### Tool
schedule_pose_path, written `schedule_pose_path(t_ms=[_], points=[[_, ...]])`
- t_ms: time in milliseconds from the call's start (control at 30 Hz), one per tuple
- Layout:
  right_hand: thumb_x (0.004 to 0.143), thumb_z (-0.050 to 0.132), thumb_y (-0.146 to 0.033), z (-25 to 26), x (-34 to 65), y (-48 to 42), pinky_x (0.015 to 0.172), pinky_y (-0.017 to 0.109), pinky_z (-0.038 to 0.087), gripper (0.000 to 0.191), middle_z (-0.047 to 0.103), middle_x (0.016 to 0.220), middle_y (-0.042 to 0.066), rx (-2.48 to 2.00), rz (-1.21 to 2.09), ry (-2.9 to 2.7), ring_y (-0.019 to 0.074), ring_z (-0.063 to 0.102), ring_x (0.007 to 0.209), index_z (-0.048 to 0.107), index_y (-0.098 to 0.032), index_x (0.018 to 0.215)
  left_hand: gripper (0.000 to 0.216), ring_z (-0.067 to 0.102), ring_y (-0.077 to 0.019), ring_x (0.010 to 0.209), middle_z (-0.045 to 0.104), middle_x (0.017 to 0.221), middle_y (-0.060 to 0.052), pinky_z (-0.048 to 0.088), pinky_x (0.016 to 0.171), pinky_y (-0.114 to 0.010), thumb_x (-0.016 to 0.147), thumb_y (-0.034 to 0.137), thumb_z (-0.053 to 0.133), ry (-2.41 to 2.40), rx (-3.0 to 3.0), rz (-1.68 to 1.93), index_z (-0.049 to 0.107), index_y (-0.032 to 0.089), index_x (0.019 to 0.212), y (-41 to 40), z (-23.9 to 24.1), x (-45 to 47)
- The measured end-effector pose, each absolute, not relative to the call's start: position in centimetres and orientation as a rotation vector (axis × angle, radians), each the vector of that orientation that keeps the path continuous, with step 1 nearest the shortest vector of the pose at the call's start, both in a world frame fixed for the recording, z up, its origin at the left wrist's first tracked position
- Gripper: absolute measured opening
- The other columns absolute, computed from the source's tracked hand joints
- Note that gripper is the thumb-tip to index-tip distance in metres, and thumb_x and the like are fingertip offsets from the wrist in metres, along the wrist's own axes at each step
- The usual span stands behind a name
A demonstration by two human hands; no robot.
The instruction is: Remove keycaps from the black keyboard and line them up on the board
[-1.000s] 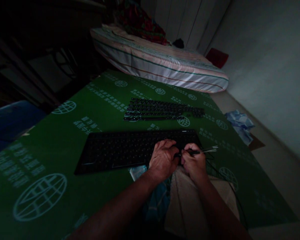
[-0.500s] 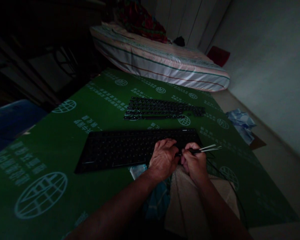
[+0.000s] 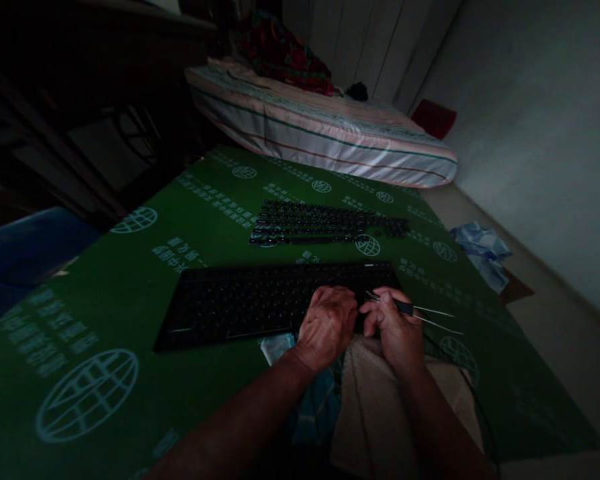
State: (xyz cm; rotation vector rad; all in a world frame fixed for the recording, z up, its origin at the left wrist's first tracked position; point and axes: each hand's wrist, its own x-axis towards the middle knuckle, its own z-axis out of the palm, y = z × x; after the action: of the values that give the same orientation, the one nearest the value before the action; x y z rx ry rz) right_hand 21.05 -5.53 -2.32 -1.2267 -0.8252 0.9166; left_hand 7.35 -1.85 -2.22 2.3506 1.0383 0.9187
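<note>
A black keyboard [image 3: 240,303] lies slightly slanted on a green board, its rows showing many small pale glints. Over its right part rests my left hand [image 3: 327,323], fingers curled down and their tips hidden. In my right hand [image 3: 393,327], just beside it, is a keycap puller [image 3: 404,307] with a black grip; thin metal prongs stick out to the right and shorter metal ends point left over the keyboard. Behind the keyboard, loose black keycaps [image 3: 305,220] are laid out in rows.
The green board [image 3: 90,300] bears pale globe prints. A beige cloth [image 3: 365,400] and a blue cloth [image 3: 315,407] lie near my forearms. A thin cable [image 3: 463,367] runs along the right. Beyond stands a bed [image 3: 330,143]; a blue-white crumpled thing [image 3: 480,247] lies on the floor.
The keycap puller has turned in my right hand, its right-hand prongs now spread and tilted lower, its left ends in sight. My right hand has loosened slightly; my left stays over the keyboard.
</note>
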Motion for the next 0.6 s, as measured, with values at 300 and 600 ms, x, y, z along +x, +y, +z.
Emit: schedule_pose_path(t_ms=[300,600], points=[[0.085,0.048,-0.047,-1.93,21.76,-5.31,0.034,0.02,0.038,0.034,0.066,0.062,0.001,-1.261,0.783,-0.776,0.0097,0.051,0.032,0.052,-0.017,0.1,0.018,0.043,-0.028,0.119,0.056,0.121,-0.01,0.035,0.101,-0.044,0.076,0.018,0.06,1.136,2.403,0.799,0.065,0.017,0.093,-1.93,-2.32,7.28],[0.085,0.05,-0.043,-2.27,21.38,-5.48,0.037,0.02,0.04,0.03,0.066,0.063,0.001,-1.33,0.684,-0.903,0.0093,0.052,0.035,0.056,-0.016,0.097,0.017,0.04,-0.0295,0.121,0.055,0.125,-0.008,0.034,0.099,-0.048,0.076,0.021,0.063,1.146,2.439,0.703,0.067,0.022,0.092,-2.02,-1.8,7.7]])
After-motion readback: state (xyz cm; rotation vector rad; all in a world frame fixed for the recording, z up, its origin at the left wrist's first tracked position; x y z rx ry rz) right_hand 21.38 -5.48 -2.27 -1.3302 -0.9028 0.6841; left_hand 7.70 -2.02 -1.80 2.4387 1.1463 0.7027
